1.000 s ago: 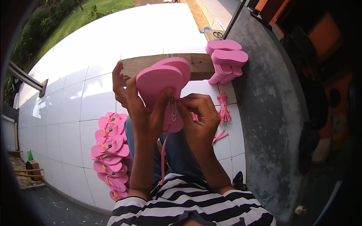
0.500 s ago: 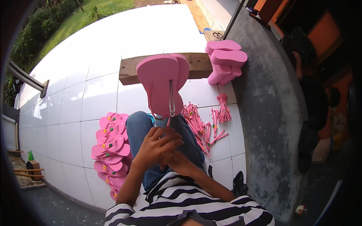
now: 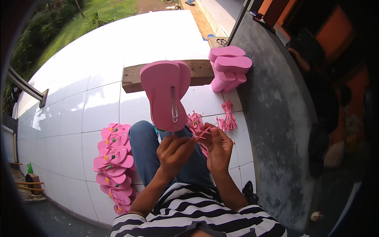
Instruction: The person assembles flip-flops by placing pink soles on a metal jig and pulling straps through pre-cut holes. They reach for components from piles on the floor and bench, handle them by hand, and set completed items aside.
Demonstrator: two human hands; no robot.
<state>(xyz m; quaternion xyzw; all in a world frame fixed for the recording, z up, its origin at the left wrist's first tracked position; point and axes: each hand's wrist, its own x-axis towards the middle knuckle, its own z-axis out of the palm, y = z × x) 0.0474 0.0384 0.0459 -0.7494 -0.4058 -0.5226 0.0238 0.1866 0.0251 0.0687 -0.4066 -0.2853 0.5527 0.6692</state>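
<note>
Two pink flip-flop soles [image 3: 165, 93] stand upright on my jeans-clad knee [image 3: 147, 146], a thin metal wire tool hanging down the front one. Just below them my left hand [image 3: 173, 153] and my right hand [image 3: 218, 145] are close together, both pinching a thin pink strap [image 3: 202, 134] between the fingertips. Neither hand touches the soles.
A wooden block [image 3: 199, 72] lies across the white tiled floor behind the soles. A stack of pink soles [image 3: 229, 69] stands at its right end. Loose pink straps [image 3: 227, 118] lie to my right, and a pile of finished pink flip-flops [image 3: 113, 164] to my left. A grey concrete strip [image 3: 276, 118] runs along the right.
Both hands have let go of the soles and dropped toward my lap. They now hold a pink strap between them, while the soles stay upright on my knee.
</note>
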